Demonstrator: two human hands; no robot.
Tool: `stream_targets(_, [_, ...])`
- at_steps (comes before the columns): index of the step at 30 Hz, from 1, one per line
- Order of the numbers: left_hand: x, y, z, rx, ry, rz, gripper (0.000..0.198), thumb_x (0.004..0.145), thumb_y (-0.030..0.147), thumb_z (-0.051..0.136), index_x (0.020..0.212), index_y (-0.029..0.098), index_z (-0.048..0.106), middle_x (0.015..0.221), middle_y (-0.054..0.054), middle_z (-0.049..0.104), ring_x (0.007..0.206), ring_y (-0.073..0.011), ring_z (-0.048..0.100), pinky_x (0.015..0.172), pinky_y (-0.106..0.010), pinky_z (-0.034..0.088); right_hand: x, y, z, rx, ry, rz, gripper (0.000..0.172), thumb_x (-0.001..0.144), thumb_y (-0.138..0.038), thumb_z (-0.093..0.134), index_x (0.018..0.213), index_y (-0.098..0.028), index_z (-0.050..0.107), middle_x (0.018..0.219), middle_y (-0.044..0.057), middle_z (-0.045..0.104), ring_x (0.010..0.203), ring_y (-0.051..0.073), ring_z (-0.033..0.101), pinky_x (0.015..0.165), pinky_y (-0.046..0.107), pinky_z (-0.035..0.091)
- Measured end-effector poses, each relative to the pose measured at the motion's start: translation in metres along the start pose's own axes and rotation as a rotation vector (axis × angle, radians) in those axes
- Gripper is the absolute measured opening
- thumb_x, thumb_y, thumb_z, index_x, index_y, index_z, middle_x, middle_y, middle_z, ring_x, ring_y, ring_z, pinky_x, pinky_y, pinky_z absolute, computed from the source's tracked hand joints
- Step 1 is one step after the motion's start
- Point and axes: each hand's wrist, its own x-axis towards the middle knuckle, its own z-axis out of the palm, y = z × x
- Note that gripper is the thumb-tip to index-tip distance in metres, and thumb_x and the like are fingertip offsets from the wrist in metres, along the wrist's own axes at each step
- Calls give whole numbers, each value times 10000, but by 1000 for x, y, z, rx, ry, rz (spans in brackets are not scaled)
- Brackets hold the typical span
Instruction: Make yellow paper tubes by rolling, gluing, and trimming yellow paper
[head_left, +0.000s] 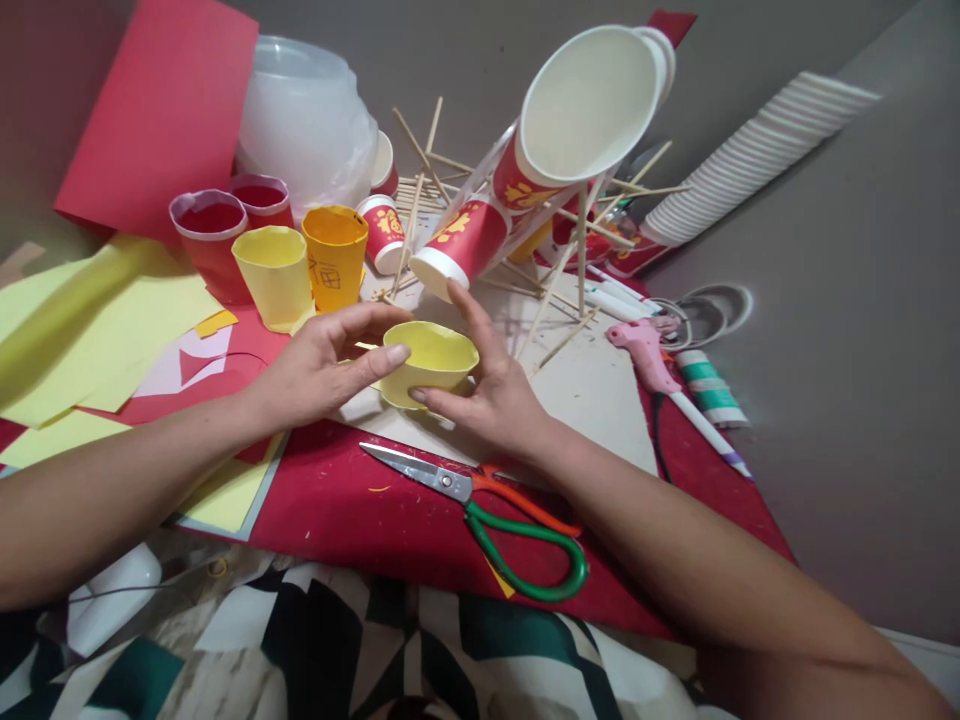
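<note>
Head view: we look down on a red table cover point(322, 490) with a pale board point(611, 410) lying on it
Left hand point(322, 365): we pinch the left side of a low yellow cup point(439, 350), thumb over the rim, fingers curled behind
Right hand point(499, 395): we grasp the right side of that cup, thumb along the front wall, index finger raised just below a tilted red-and-white cup point(476, 235); we cannot tell whether the two touch
Cup in our hands: mouth up, over the near part of the board
Wooden sticks point(581, 260): beyond our hands, crossing at angles around the tilted cup and a wide-mouthed cup point(589, 105) above it
Scissors point(454, 483): flat on the red cover nearer to us, one handle orange, one green
Tall yellow cup point(274, 285): upright beyond our left hand, beside an orange cup point(337, 260), with two red cups point(214, 255) next to it
Yellow sheets point(75, 320): spread at our left, a red sheet point(169, 110) upright behind
Pink glue gun point(645, 355): at our right, near a green-and-white roll point(709, 385)
White cup stack point(757, 155): slanting near the wall
</note>
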Motion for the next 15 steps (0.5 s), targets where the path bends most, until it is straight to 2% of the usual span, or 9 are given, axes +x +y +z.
stream_targets(2, [0,-1,0,10,0,11,443,830,408,744,1204,184,664,1184,-99,722,1040,-229,705,889,-346,594,0,0,0,45,-32,16,969,819,-415,733,1586,-339,147,1602,74,354,1470,313,360,1150,519,416])
stream_targets(4, [0,-1,-2,14,-3,26,441,838,384,741,1220,181,654,1206,-98,714,1045,-219,703,897,-333,592,0,-3,-3,164,-61,39,927,847,-443,703,1586,-330,155,1559,82,420,1397,296,471,1054,460,520])
stream_targets(6, [0,-1,-2,25,-10,35,445,850,379,727,1237,175,644,1223,-102,707,1046,-212,700,896,-325,593,1,-8,-7,277,-43,82,796,892,-465,644,1564,-314,246,1456,83,540,1286,272,582,947,410,584])
stream_targets(7, [0,-1,-2,41,-10,36,449,855,383,721,1245,174,641,1235,-105,702,1049,-212,698,896,-325,592,2,-10,-9,299,-7,117,692,910,-467,618,1523,-302,343,1380,79,606,1219,260,628,909,396,596])
stream_targets(10, [0,0,-1,101,-20,46,468,857,396,714,1266,184,635,1271,-103,687,1057,-219,690,902,-332,590,7,-17,-19,228,144,233,362,902,-426,635,1209,-236,659,1087,60,742,951,222,717,767,352,609])
stream_targets(12, [-1,0,0,126,-33,61,461,861,404,706,1265,193,639,1283,-97,679,1060,-222,687,909,-337,587,12,-22,-26,145,184,269,224,861,-374,682,999,-204,729,920,45,759,782,192,710,634,308,582])
stream_targets(15, [-2,1,2,150,-42,89,439,872,405,687,1255,193,648,1294,-95,668,1066,-222,684,923,-340,583,21,-28,-38,9,91,240,138,822,-326,715,859,-198,750,791,21,749,654,160,664,538,269,510])
